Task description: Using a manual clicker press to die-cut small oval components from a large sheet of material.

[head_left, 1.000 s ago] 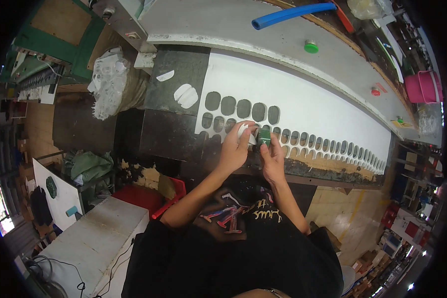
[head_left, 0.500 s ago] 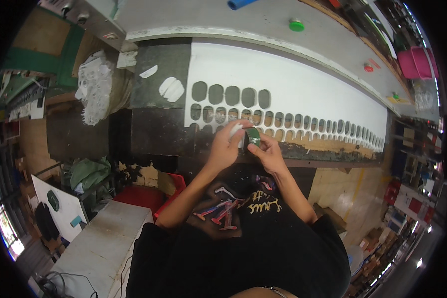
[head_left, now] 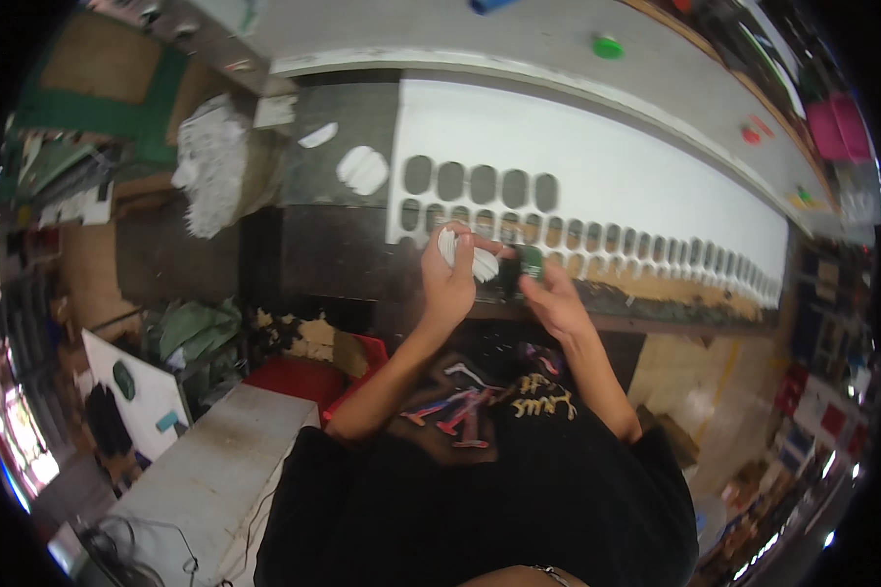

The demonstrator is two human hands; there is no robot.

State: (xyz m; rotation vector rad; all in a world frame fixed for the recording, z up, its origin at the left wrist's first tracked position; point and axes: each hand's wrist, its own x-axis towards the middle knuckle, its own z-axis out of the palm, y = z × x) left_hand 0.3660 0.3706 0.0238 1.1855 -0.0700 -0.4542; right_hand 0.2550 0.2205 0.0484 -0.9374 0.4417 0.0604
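Observation:
My left hand (head_left: pixel 448 279) is closed around a small stack of white oval pieces (head_left: pixel 484 264), some standing out between thumb and fingers. Close beside it, my right hand (head_left: pixel 558 299) grips a dark green oval cutting die (head_left: pixel 530 262), a short hollow ring slightly blurred by motion. Both hands are over the near edge of a large white sheet (head_left: pixel 597 166). Rows of oval holes run along the sheet's near side. Several loose white ovals (head_left: pixel 363 171) lie together on the dark board to its left, with a white sliver (head_left: pixel 319 135) behind them.
A grey machine beam (head_left: pixel 519 49) spans the far side of the work surface, carrying a green button (head_left: pixel 607 47). Left of the board is a bundle of perforated white scrap (head_left: pixel 210 161). A red stool (head_left: pixel 294 380) and a grey cabinet top (head_left: pixel 206 479) stand at my left.
The die has come away from my left hand, opening a small gap between the hands. White pieces now show more clearly in my left hand. The whole view has shifted slightly.

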